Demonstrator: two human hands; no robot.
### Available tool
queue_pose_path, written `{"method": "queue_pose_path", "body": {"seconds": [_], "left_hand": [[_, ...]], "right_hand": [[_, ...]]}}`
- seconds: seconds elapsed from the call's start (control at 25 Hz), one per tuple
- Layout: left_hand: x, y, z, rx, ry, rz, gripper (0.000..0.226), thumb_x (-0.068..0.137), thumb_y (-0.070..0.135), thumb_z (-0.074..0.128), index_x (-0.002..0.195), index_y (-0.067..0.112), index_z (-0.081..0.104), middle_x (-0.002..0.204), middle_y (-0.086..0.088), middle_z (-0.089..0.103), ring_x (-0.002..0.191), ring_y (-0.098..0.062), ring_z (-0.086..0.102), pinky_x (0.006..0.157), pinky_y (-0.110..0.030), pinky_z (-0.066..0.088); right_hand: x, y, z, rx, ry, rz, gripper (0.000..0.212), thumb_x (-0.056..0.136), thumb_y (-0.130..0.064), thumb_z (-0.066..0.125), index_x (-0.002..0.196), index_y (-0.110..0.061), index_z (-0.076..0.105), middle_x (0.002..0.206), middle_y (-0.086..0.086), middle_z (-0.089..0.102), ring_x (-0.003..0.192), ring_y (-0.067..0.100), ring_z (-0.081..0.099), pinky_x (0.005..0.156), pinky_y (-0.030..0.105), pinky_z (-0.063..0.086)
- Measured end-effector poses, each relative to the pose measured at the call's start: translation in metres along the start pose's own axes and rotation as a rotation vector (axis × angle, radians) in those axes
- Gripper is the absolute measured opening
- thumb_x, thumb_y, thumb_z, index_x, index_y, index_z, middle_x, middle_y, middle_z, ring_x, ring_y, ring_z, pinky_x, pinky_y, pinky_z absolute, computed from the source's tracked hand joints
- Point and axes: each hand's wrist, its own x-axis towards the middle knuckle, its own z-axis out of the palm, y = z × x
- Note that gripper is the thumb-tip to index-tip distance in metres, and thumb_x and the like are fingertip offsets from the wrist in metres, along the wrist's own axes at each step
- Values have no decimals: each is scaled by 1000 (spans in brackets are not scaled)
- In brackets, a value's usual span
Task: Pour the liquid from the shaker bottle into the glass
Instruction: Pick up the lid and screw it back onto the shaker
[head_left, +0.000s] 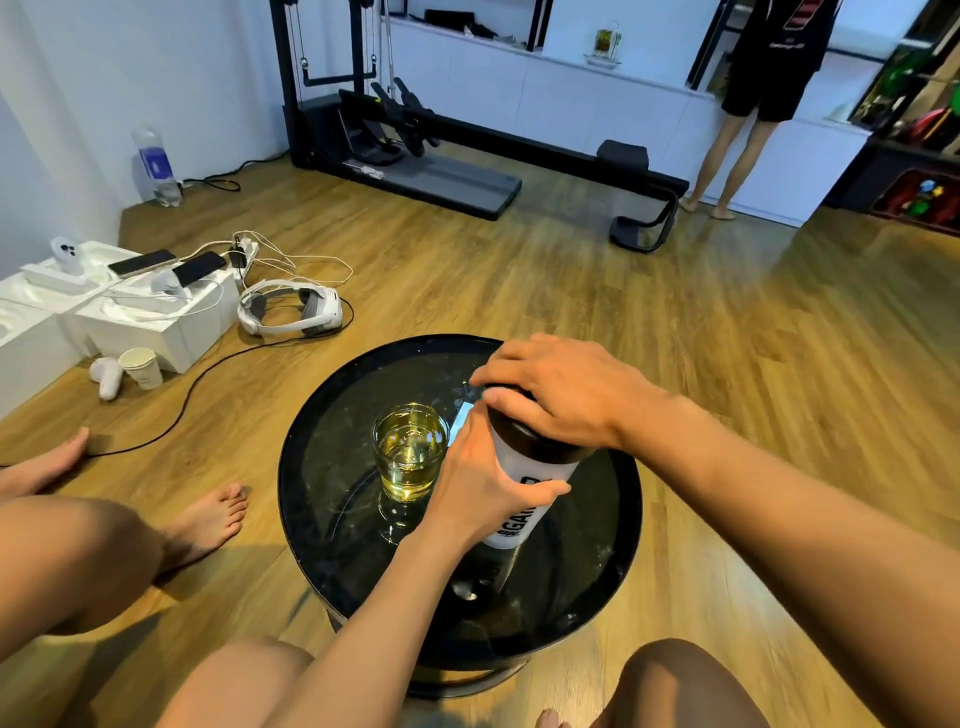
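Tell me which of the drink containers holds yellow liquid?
The glass on the black table, left of the shaker bottle both hands hold. The paper cup sits on the floor.

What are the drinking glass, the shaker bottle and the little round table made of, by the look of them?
Glass: clear glass, probably; yellow liquid shows through. Shaker bottle: looks like matte, frosted white plastic with black lettering, and a dark, likely plastic, lid. Table: glossy black top, maybe glass or polished stone; it mirrors the glass.

Round black glossy table (332, 530) seen on wood floor (675, 322); glass (410, 452) of yellow liquid and shaker bottle (524, 499) stood on it.
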Motion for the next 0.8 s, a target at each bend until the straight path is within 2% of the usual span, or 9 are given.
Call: {"method": "queue_pose_path", "body": {"seconds": [0.08,0.2,0.28,0.4,0.48,0.56,0.6,0.72,0.8], "left_hand": [[0,0,-1,-2,-2,0,98,59,39,92,137,14,39,123,1,55,114,-14,53,91,-24,44],[-1,1,-1,-7,-7,10,98,60,38,91,138,14,38,126,1,54,117,-14,51,93,-27,45],[0,1,-1,-18,2,1,95,59,38,92,135,14,40,123,1,54,114,-14,52,89,-24,43],[-1,2,0,-21,6,-4,96,58,38,92,136,14,41,123,2,55,114,-15,53,90,-24,43],[-3,1,0,-27,10,-6,100,57,40,92,138,15,39,126,2,55,117,-14,53,94,-27,46],[-2,1,0,-18,13,5,100,57,41,92,139,17,38,127,3,54,117,-14,53,95,-29,47],[-2,2,0,-15,17,3,100,57,41,92,139,16,38,127,2,54,117,-14,53,96,-30,48],[-1,2,1,-1,6,-9,101,57,43,90,139,13,39,128,0,55,119,-16,54,98,-34,49],[-3,3,0,-2,-1,-10,104,57,47,88,141,14,36,130,0,55,121,-17,54,98,-35,50]], "right_hand": [[9,-4,7,-4,34,90,45,100,-50,26,133,-32,51,130,2,54,115,27,54,85,42,46],[4,-4,-5,181,-50,22,48,98,-52,29,137,-31,48,137,1,51,120,23,51,95,43,42],[3,4,-2,195,-49,5,50,96,-47,27,137,-30,49,138,0,50,121,22,50,98,42,41],[13,-1,10,162,-8,225,45,99,-41,29,137,-28,49,134,6,50,122,31,49,98,46,41],[9,-4,9,150,-11,183,46,98,-45,32,138,-30,48,141,2,47,133,29,40,105,51,34],[3,3,3,161,6,52,48,93,-45,31,134,-31,52,143,-5,48,138,21,34,111,52,26],[5,5,5,160,10,45,50,91,-42,29,132,-29,53,140,-4,51,134,21,37,110,51,27],[16,-7,10,183,23,277,45,95,-37,29,131,-22,52,135,5,53,123,30,44,101,46,35],[9,-8,7,197,73,251,44,97,-41,32,131,-24,54,135,3,53,126,27,42,100,45,30]]}}
